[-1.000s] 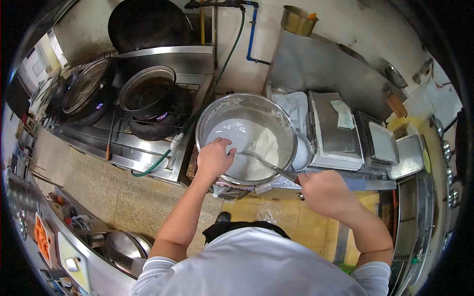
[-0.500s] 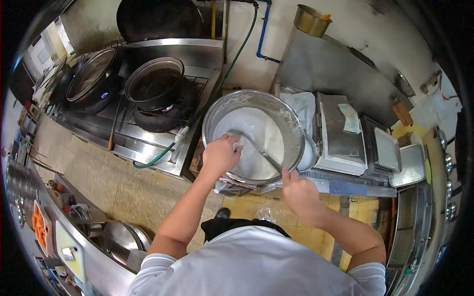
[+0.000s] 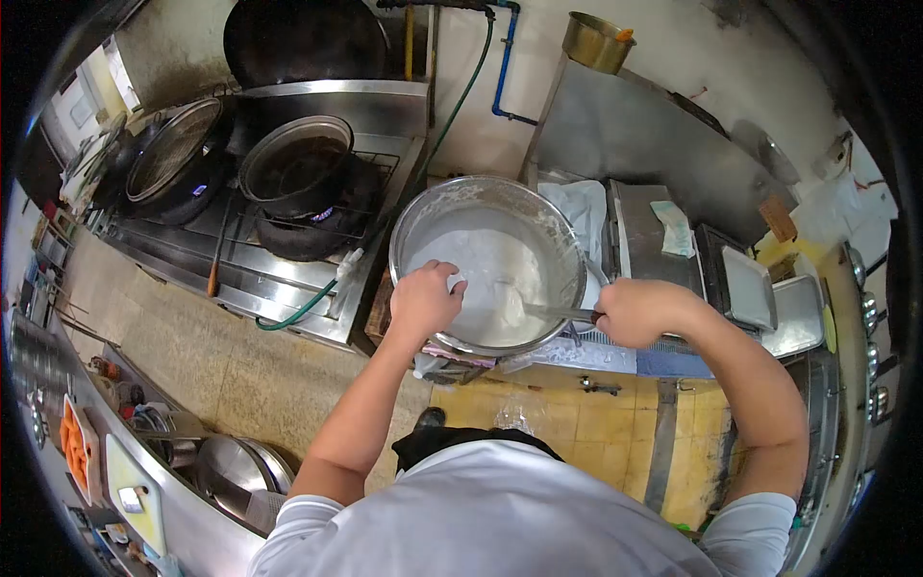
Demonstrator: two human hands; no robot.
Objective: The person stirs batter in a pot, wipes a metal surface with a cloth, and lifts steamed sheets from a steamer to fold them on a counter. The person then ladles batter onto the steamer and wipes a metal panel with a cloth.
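Note:
A large metal pot [image 3: 408, 223] of white, batter-like liquid [image 3: 471, 245] stands in front of me. My right hand [image 3: 642, 313] is closed round the handle of a long metal ladle [image 3: 562, 313], just outside the pot's right rim. The ladle's handle lies low across that rim, and its head is sunk in the liquid, so its shape is hidden. My left hand [image 3: 426, 300] is over the near left rim with its fingers curled. A small white thing [image 3: 454, 281] shows between thumb and fingers; I cannot make out what it is.
To the left, a stove [image 3: 288, 298] bears a dark wok [image 3: 298, 168] and a pan with a mesh strainer [image 3: 173, 149]. A green hose [image 3: 312, 310] hangs over its front. Metal trays [image 3: 748, 288] lie to the right. Carrots [image 3: 73, 442] and a cutting board [image 3: 133, 481] are behind on the left.
My right hand has moved right and up, drawing the ladle's head from the left of the pot toward its right side. My left hand has stayed near the left rim.

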